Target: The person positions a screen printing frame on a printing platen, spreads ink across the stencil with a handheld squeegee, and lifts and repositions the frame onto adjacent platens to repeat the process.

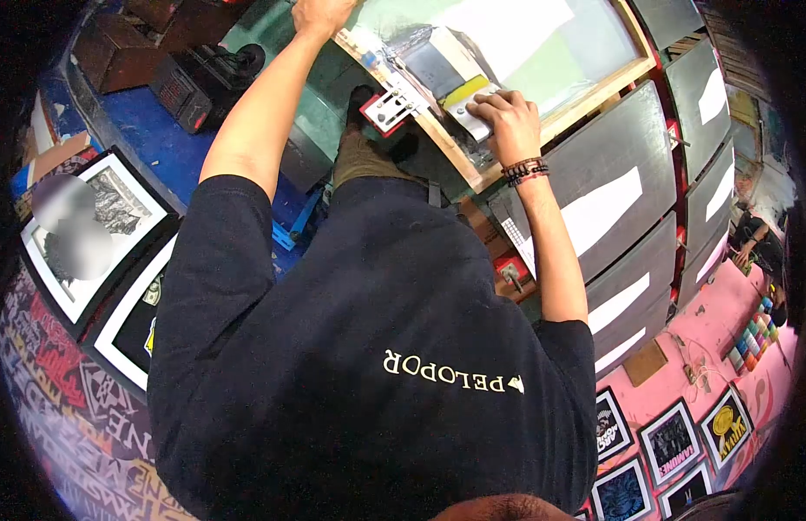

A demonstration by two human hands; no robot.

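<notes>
My right hand (511, 126), with dark bracelets at the wrist, is closed on a squeegee (463, 110) with a pale grey body and a yellow-green strip. The squeegee is over the near corner of a wooden-framed printing screen (555, 130). Beside it, dark grey ink or film (433, 65) shows on the screen. At the top edge of the view, my left hand (323, 16) is by the frame's left wooden side; its fingers are mostly cut off. A metal hinge clamp (391, 108) with red edges sits at the frame's near left side.
Grey printing boards (607, 165) with white shapes stand in rows on the right. A black machine (199, 87) rests on a blue surface at left. Framed prints (95, 226) lie at left, and more (670, 441) at lower right. Another person's hand (744, 253) shows at far right.
</notes>
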